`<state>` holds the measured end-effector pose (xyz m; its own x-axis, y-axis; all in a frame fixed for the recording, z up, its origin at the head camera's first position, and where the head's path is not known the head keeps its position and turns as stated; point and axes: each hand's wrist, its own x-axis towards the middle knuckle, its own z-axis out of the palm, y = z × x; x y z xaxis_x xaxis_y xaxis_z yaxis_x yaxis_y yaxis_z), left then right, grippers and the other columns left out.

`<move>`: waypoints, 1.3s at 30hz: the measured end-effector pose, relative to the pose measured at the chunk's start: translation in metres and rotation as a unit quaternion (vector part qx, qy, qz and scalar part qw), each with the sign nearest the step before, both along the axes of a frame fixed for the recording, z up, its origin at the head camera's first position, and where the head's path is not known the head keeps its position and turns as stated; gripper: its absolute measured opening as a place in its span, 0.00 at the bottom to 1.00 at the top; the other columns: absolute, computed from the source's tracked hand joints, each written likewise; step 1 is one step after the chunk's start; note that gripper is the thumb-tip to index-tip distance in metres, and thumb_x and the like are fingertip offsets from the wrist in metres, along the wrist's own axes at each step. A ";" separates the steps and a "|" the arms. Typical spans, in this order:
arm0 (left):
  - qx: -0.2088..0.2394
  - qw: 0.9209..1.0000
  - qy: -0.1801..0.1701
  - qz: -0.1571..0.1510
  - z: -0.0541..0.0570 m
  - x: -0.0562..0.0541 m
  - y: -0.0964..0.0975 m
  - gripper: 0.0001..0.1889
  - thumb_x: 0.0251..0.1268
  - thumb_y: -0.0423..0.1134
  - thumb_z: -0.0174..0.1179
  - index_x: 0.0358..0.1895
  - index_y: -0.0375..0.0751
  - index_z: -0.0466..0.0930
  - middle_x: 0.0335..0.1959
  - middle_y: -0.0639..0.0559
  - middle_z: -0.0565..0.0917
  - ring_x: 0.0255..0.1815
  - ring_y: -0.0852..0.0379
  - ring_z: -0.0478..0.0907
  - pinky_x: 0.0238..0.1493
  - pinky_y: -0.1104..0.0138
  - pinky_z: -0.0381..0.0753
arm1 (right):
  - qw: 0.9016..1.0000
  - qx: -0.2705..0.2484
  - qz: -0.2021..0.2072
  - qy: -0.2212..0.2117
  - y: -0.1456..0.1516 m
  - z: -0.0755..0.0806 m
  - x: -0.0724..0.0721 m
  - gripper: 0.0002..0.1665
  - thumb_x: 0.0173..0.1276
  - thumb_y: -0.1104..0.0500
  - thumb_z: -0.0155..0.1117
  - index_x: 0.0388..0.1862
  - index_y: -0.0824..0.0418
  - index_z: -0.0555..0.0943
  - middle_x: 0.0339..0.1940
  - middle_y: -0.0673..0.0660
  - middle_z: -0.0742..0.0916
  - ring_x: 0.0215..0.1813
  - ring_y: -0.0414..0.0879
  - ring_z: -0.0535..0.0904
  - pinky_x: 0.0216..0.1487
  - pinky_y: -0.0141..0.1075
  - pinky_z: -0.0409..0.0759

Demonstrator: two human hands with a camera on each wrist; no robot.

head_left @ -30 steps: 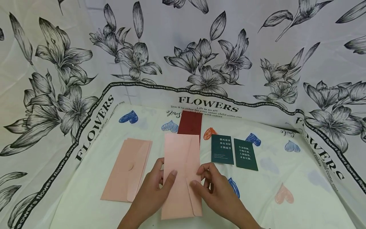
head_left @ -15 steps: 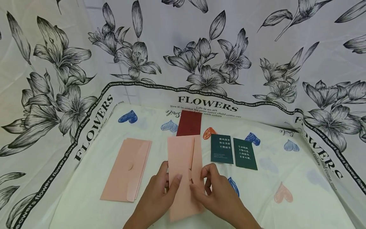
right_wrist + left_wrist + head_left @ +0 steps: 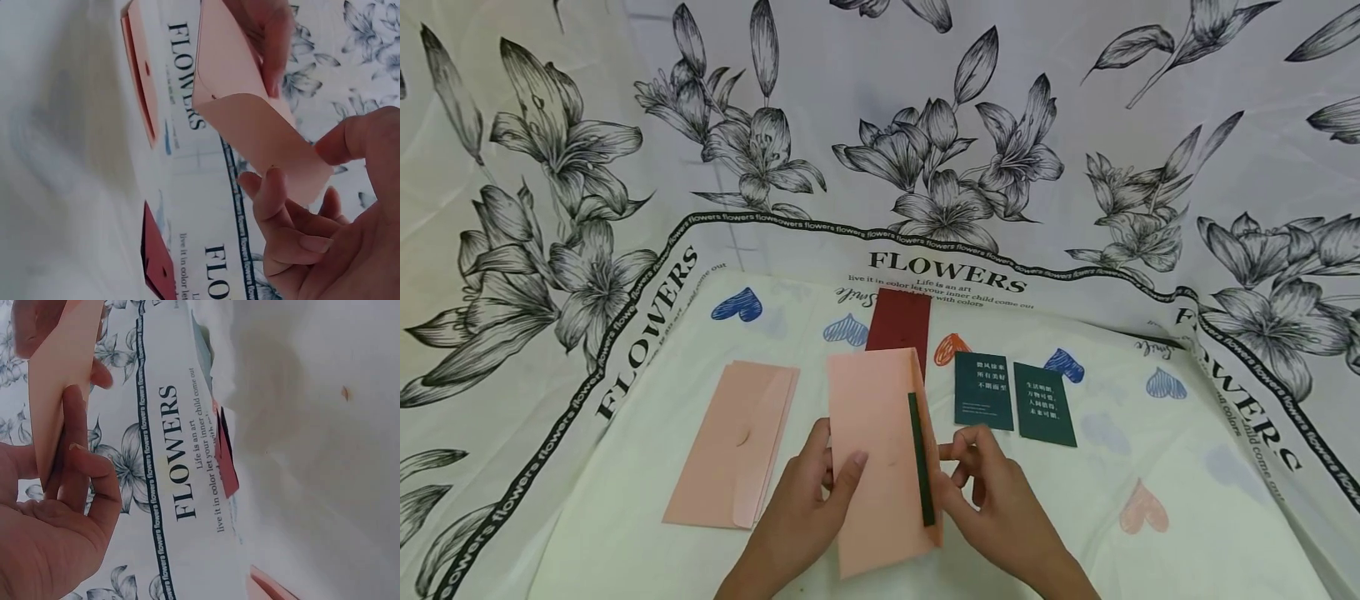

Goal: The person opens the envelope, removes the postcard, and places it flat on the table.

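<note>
we see 1 pale pink envelope (image 3: 877, 417), tilted and clear of the table (image 3: 1060, 533), its long sides running towards the far edge; its flap (image 3: 269, 134) stands partly open, baring 1 dark green strip (image 3: 921, 462) inside.

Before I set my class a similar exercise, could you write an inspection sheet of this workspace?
Surface: pale heart-printed cloth.
Job's things: held pink envelope, flap raised, dark green strip showing in its opening; pink envelopes stacked left; dark red item beyond; two green cards at right.
Clutter: small brown speck, nature unclear.
Hands: left hand grips the held envelope; right hand, fingers curled, is at the flap.
Cables: nothing seen.
Surroundings: white floral fabric printed "FLOWERS".
</note>
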<state>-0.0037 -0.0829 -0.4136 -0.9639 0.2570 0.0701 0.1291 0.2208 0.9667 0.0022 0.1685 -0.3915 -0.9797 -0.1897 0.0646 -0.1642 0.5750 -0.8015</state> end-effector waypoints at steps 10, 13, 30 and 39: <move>0.074 0.996 -0.033 -0.020 0.003 -0.001 -0.007 0.15 0.86 0.50 0.52 0.63 0.51 0.65 0.27 0.51 0.79 0.29 0.55 0.79 0.27 0.65 0.79 | 0.990 -0.080 -0.045 0.106 0.010 -0.001 -0.003 0.13 0.77 0.67 0.67 0.48 0.56 0.71 0.34 0.45 0.86 0.30 0.42 0.79 0.19 0.33 0.71; 0.088 0.995 -0.034 -0.028 0.003 -0.001 -0.008 0.16 0.87 0.49 0.51 0.67 0.52 0.64 0.36 0.50 0.86 0.34 0.52 0.83 0.33 0.63 0.84 | 0.991 -0.081 -0.046 0.101 0.010 0.001 -0.002 0.11 0.78 0.64 0.66 0.49 0.51 0.75 0.36 0.44 0.85 0.29 0.42 0.79 0.20 0.33 0.73; 0.088 0.995 0.009 -0.035 0.003 0.005 -0.002 0.16 0.87 0.43 0.52 0.69 0.54 0.63 0.51 0.56 0.90 0.52 0.52 0.87 0.52 0.60 0.85 | 0.994 -0.068 -0.036 0.083 0.000 -0.003 0.000 0.06 0.79 0.55 0.68 0.47 0.41 0.84 0.51 0.44 0.82 0.34 0.43 0.78 0.26 0.32 0.77; 0.076 0.996 0.029 -0.039 0.004 0.007 0.003 0.13 0.87 0.43 0.52 0.65 0.53 0.64 0.46 0.58 0.91 0.46 0.54 0.87 0.48 0.61 0.86 | 0.994 -0.046 -0.064 0.070 -0.004 -0.004 0.000 0.07 0.74 0.52 0.74 0.43 0.39 0.85 0.56 0.44 0.81 0.37 0.44 0.77 0.30 0.33 0.77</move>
<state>0.0037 -0.0800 -0.4094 -0.9349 0.3126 0.1682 0.1962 0.0602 0.9787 0.0026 0.1643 -0.3957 -0.9755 -0.0515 0.2141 -0.2089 0.5235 -0.8260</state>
